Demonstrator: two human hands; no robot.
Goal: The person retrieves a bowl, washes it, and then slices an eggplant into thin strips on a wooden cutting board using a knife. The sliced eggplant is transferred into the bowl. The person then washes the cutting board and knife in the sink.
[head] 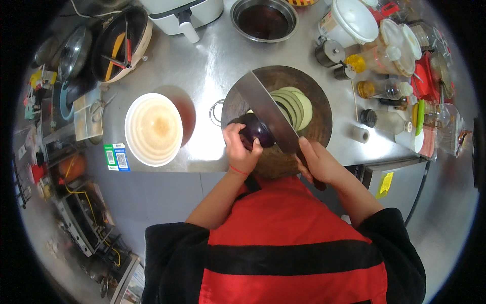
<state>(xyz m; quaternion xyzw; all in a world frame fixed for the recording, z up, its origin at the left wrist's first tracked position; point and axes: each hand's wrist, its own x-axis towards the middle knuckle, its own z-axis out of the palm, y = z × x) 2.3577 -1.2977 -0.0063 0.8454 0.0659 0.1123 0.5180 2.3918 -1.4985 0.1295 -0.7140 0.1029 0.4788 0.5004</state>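
My left hand (243,148), with a thin red band at the wrist, grips a dark purple eggplant (256,131) on a round wooden chopping board (319,98). In my right hand (317,159) is the handle of a broad cleaver (271,114). Its blade slants across the board, between the eggplant and a fanned stack of pale, dark-edged eggplant slices (300,104). The blade hides part of the eggplant and of the slices; whether its edge touches the eggplant I cannot tell.
A white bowl (153,129) stands left of the board on the steel table (197,76). Behind the board is a metal basin (264,19) of dark liquid. Bottles (385,89), small metal pots (329,53) and a white tub (347,22) crowd the right. A pan (121,43) stands back left.
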